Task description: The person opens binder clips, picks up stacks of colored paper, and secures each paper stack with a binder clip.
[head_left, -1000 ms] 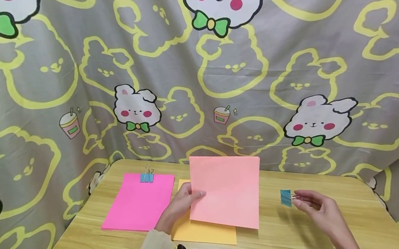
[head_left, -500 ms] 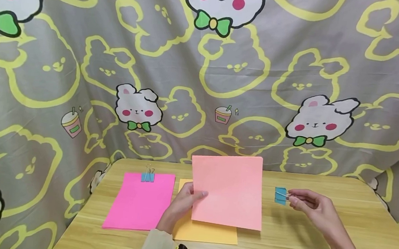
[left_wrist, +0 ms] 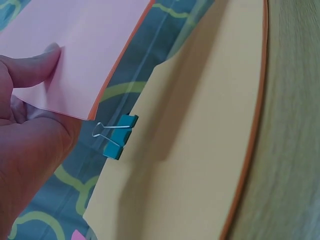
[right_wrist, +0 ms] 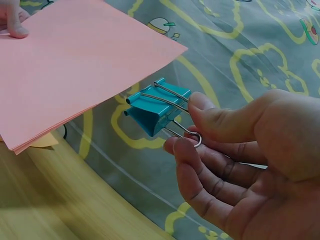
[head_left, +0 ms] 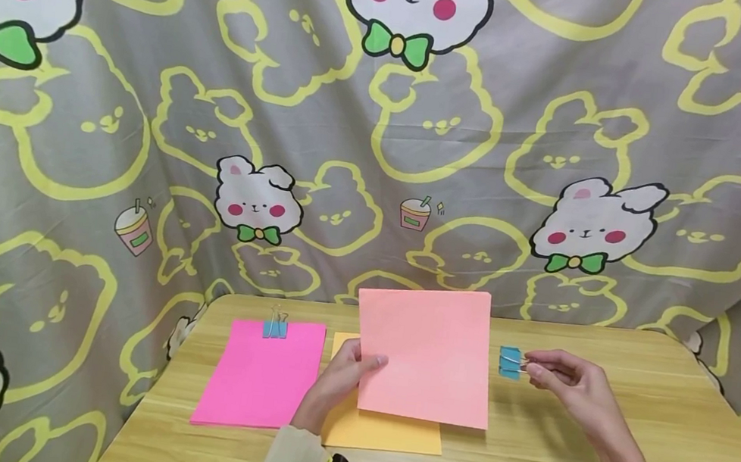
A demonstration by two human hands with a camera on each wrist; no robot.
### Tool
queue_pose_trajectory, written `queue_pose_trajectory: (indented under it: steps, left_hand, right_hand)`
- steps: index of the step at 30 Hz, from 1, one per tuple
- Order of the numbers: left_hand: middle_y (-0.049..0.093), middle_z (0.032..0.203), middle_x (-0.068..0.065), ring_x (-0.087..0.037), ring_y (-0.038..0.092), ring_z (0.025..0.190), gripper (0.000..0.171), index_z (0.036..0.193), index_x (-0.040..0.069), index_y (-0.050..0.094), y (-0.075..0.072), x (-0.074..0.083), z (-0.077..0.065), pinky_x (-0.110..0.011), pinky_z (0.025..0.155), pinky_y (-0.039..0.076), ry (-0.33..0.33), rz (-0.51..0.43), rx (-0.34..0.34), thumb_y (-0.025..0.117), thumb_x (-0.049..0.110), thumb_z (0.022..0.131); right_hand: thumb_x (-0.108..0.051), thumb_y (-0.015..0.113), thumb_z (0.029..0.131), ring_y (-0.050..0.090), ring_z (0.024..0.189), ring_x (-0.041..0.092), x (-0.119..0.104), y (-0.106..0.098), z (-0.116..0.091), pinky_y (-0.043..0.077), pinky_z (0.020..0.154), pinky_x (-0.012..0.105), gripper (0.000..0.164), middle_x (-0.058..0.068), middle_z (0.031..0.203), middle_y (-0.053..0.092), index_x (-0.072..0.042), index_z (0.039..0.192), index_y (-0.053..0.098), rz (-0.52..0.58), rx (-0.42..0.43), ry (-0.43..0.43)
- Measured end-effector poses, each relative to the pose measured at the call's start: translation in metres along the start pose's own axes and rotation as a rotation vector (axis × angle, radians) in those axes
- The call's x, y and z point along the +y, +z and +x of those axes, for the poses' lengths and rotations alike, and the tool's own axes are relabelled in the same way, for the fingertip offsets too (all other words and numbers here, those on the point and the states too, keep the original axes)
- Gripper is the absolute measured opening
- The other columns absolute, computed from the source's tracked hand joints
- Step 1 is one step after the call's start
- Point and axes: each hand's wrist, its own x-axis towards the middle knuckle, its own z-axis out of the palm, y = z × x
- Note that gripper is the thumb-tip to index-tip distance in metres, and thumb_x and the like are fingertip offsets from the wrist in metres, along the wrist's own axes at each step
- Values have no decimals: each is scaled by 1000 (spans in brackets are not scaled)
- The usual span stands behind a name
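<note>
In the head view my left hand (head_left: 335, 383) grips a thin stack of salmon-pink paper (head_left: 427, 359) by its left edge, thumb on the front face. The stack is held up above the table, over a yellow paper stack (head_left: 395, 436). To its right, my right hand (head_left: 579, 384) pinches a blue binder clip (head_left: 509, 363) by its wire handles. The right wrist view shows this clip's jaws slightly apart, facing the near side edge of the pink paper with a small gap between. Another binder clip (left_wrist: 120, 137) sits on the yellow stack's edge in the left wrist view.
At the left of the wooden table (head_left: 683, 442) lies a bright magenta paper stack (head_left: 264, 379), with a blue binder clip (head_left: 275, 329) on its top edge. A patterned grey curtain (head_left: 491, 138) hangs right behind the table.
My right hand has moved left with the binder clip, bringing it close to the pink paper's right edge. The left hand and its paper stay almost where they were.
</note>
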Motion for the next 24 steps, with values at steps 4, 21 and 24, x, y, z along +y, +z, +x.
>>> queue_pose_trajectory:
  steps: [4, 21, 24]
  left_hand:
    - [73, 100, -9, -17, 73, 86, 27, 127, -11, 59, 1, 0, 0, -32, 73, 60, 1, -2, -10, 56, 2, 104]
    - [72, 99, -9, -16, 72, 85, 27, 126, -12, 57, 7, 1, 0, -33, 72, 60, -20, 22, -24, 55, 2, 103]
    - [72, 97, -7, -16, 71, 84, 27, 125, -13, 58, 8, 0, 1, -32, 72, 59, -21, 21, -27, 55, 2, 103]
  right_hand:
    - [-3, 65, 100, 74, 87, 14, 1, 5, 1, 59, 74, 26, 29, -5, 104, 76, 18, 121, 61, 34, -10, -26]
    - [-3, 65, 100, 73, 84, 13, -2, 15, 3, 59, 74, 27, 28, 0, 103, 76, 17, 119, 63, 56, -23, -10]
    - [-5, 66, 100, 73, 85, 13, -2, 17, 3, 59, 74, 27, 30, 2, 103, 76, 17, 120, 62, 60, -38, -2]
